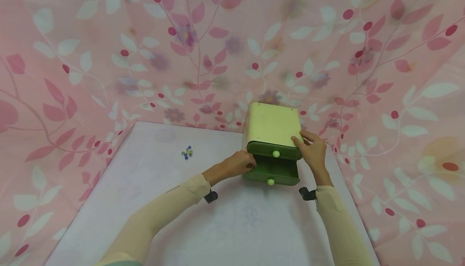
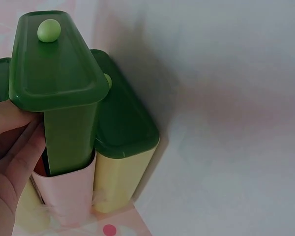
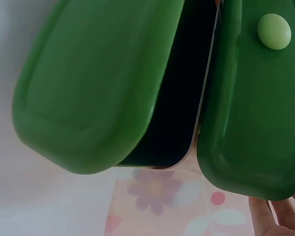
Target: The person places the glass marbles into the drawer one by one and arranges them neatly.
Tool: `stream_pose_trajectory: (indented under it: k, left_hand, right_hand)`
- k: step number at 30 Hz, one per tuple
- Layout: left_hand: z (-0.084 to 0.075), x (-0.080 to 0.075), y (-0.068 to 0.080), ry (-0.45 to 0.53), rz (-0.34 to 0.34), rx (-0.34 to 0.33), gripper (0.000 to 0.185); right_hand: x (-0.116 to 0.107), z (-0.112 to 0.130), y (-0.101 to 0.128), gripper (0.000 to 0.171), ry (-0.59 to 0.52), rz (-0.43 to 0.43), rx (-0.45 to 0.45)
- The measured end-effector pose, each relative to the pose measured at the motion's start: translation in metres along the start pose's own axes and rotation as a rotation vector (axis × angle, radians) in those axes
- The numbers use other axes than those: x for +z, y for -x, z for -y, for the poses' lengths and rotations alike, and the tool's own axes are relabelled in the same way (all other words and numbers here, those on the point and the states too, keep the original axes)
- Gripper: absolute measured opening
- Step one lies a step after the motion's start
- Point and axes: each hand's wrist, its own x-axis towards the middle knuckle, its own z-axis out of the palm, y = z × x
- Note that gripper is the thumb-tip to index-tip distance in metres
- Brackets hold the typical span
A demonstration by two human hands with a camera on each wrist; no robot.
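Cabinet [image 1: 274, 124] at 1 o'clock, right hand [image 1: 314, 151] grasping its 3 o'clock side, left hand [image 1: 235, 166] at 10 o'clock edge of lower drawer [image 1: 277, 171], can't tell if grasping; pulling that out looks done, upper drawer [image 1: 267, 149] unopened, marbles [image 1: 187, 151] loose at 11 o'clock

The setting was a small screened-off enclosure; whether it stood in a home or elsewhere could not be told. Pink sheeting [image 1: 232, 52] printed with leaves, red dots and flowers rose behind and on both sides of a flat, pale, lilac-white bench [image 1: 225, 225].
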Motion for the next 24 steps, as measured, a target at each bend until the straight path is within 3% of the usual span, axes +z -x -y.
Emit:
stream_pose_trajectory:
  k: [9, 19, 24]
  left_hand:
    - [0.002, 0.0, -0.005, -0.013, 0.063, 0.085, 0.014]
    - [0.001, -0.006, -0.022, -0.115, 0.339, 0.112, 0.018]
    - [-0.001, -0.006, -0.03, -0.208, 0.41, 0.1, 0.02]
  right_hand:
    - [0.001, -0.001, 0.0, 0.044, 0.015, -0.002, -0.001]
    - [0.001, -0.001, 0.001, 0.044, 0.005, -0.002, -0.005]
    - [0.001, -0.002, -0.001, 0.044, 0.011, -0.012, -0.001]
